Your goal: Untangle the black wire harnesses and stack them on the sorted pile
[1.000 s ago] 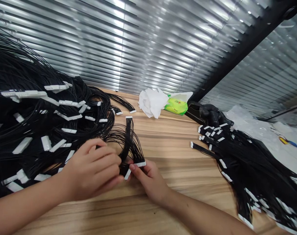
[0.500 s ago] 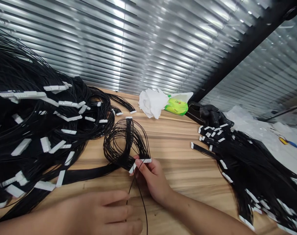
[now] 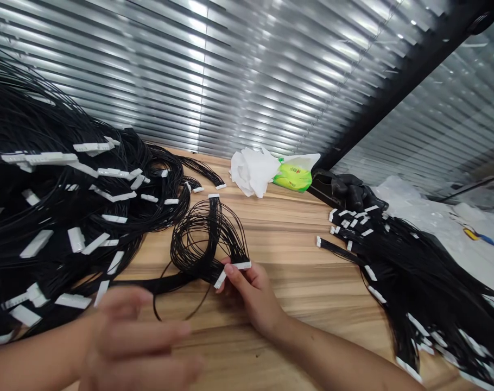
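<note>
My right hand (image 3: 255, 298) rests on the wooden table (image 3: 296, 239) and pinches the white connectors (image 3: 241, 266) of a black wire harness (image 3: 198, 239). The harness is coiled in a loop just beyond the fingers. A single thin black wire (image 3: 154, 305) curls loose from it toward me. My left hand (image 3: 137, 347) hovers low at the near left, smeared by motion, fingers pointing right. Whether it holds the loose wire is unclear.
A big heap of black harnesses with white connectors (image 3: 47, 206) fills the left. A second heap (image 3: 413, 271) lies at the right. White tissue (image 3: 251, 171) and a green tissue pack (image 3: 291, 176) sit at the back, below closed blinds.
My left hand let go of the bundle and drew back toward me, then left, pulling one thin wire out. The coil opened into a loop. My right hand kept its grip.
</note>
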The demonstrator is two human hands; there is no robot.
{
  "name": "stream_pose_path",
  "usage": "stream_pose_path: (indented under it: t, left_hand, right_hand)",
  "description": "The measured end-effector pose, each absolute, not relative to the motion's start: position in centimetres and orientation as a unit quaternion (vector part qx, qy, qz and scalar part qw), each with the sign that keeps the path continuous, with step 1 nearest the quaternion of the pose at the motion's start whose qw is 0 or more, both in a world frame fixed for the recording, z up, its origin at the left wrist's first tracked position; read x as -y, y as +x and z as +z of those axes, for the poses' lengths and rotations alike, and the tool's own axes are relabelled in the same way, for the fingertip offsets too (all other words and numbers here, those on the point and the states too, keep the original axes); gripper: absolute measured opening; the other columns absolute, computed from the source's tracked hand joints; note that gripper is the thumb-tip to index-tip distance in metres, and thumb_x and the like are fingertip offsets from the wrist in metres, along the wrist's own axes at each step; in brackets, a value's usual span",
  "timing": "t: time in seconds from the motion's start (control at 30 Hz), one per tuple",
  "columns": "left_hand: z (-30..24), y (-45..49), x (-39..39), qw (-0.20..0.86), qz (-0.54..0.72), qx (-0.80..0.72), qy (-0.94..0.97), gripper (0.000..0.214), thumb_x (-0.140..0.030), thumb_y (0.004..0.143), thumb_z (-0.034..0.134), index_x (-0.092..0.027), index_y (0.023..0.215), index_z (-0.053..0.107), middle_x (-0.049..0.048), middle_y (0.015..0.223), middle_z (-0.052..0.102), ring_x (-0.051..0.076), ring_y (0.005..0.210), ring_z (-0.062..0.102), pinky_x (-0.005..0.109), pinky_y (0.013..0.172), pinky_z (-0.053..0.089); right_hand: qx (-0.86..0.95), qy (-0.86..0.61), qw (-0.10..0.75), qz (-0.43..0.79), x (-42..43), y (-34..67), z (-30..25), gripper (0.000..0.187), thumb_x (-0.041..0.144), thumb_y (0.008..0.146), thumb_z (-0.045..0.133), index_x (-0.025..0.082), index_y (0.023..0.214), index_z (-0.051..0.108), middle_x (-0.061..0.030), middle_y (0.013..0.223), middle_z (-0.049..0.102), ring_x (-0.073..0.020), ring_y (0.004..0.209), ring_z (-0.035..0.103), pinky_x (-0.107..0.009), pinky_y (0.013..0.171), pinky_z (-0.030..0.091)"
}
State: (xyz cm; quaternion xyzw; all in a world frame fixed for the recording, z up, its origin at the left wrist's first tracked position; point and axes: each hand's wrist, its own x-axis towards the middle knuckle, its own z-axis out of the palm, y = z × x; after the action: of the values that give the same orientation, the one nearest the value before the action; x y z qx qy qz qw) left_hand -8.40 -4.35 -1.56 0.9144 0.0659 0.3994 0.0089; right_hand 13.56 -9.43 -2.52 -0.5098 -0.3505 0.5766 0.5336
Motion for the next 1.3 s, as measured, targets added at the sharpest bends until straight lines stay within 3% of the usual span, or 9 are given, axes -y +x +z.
stream_pose_path:
  t: [0.03,0.1,0.17,0.3,0.5,0.6,1.03,1.17,1.3]
  left_hand:
    - [-1.3,-8.1,4.9,0.008,0.41,0.028,0.912,0.018,-0.033,0.083,0.055,-0.044,0.075,0.067,-0.0192,0.101,0.071,0.015,0.084,0.063,0.037,0.078,0.052]
    - [-0.6,-7.1,5.2,0.019,0.374,0.052,0.926,0.022,-0.026,0.085,0.052,-0.035,0.076,0.07,-0.0138,0.093,0.074,0.012,0.079,0.064,0.03,0.078,0.052]
    - [-0.1,-5.9,4.5,0.022,0.372,-0.013,0.928,0.025,-0.018,0.089,0.047,-0.028,0.084,0.07,-0.0077,0.08,0.075,0.013,0.076,0.066,0.032,0.085,0.05]
    - [0.0,-5.0,2.2,0.013,0.369,-0.132,0.92,0.022,-0.016,0.088,0.053,-0.03,0.101,0.065,-0.0056,0.086,0.076,0.015,0.084,0.069,0.037,0.091,0.047]
    - [-0.4,-5.4,1.1,-0.015,0.359,-0.14,0.923,0.017,-0.015,0.087,0.061,-0.028,0.096,0.066,-0.0054,0.093,0.075,0.02,0.113,0.064,0.044,0.106,0.039]
    - [-0.2,-5.2,0.9,-0.033,0.336,-0.163,0.927,0.012,-0.019,0.088,0.061,-0.028,0.092,0.067,-0.0051,0.092,0.075,0.021,0.112,0.064,0.048,0.109,0.035]
    - [0.2,-4.6,0.6,0.034,0.313,-0.189,0.93,0.016,-0.023,0.093,0.054,-0.025,0.086,0.068,-0.0036,0.085,0.072,0.014,0.079,0.063,0.035,0.085,0.039]
    - [0.2,-4.6,0.6,0.065,0.299,-0.189,0.933,0.017,-0.024,0.094,0.053,-0.023,0.084,0.067,-0.0041,0.079,0.07,0.013,0.07,0.06,0.03,0.066,0.034]
    - [0.1,-4.7,0.9,0.072,0.292,-0.203,0.932,0.018,-0.026,0.094,0.052,-0.024,0.085,0.067,-0.005,0.081,0.071,0.013,0.07,0.06,0.031,0.065,0.03]
  right_hand:
    - [0.351,-0.514,0.531,0.576,9.4,13.6,-2.5,0.035,0.052,0.078,0.068,0.018,0.086,0.069,-0.0002,0.062,0.067,-0.0139,0.06,0.056,-0.026,0.06,0.042]
    - [0.352,-0.521,0.53,0.57,9.5,13.6,-2.3,0.036,0.053,0.078,0.068,0.017,0.086,0.068,0.0,0.062,0.066,-0.0139,0.059,0.055,-0.026,0.06,0.042]
    - [0.354,-0.522,0.532,0.566,9.4,13.5,-2.2,0.036,0.053,0.077,0.069,0.018,0.084,0.068,0.0003,0.062,0.066,-0.0141,0.059,0.056,-0.027,0.061,0.043]
    - [0.362,-0.517,0.526,0.571,9.3,13.5,-2.2,0.038,0.056,0.074,0.069,0.018,0.08,0.067,0.0005,0.061,0.065,-0.0149,0.06,0.057,-0.028,0.063,0.045]
    - [0.376,-0.511,0.515,0.576,9.4,13.5,-2.4,0.038,0.056,0.075,0.068,0.019,0.086,0.066,-0.0003,0.061,0.067,-0.0161,0.061,0.059,-0.029,0.063,0.046]
    - [0.375,-0.51,0.513,0.58,9.5,13.5,-2.5,0.037,0.054,0.076,0.068,0.019,0.086,0.066,0.0001,0.062,0.068,-0.0159,0.062,0.06,-0.029,0.063,0.046]
    - [0.405,-0.516,0.498,0.567,9.6,13.5,-2.7,0.033,0.051,0.081,0.065,0.019,0.086,0.066,-0.0001,0.065,0.066,-0.0161,0.065,0.06,-0.028,0.066,0.046]
    - [0.412,-0.51,0.501,0.566,9.6,13.4,-3.1,0.03,0.048,0.082,0.065,0.019,0.087,0.065,0.0001,0.068,0.066,-0.0157,0.066,0.06,-0.028,0.067,0.047]
    - [0.42,-0.504,0.5,0.565,9.6,13.4,-3.4,0.029,0.046,0.084,0.064,0.018,0.09,0.064,0.0002,0.069,0.065,-0.015,0.066,0.06,-0.028,0.067,0.047]
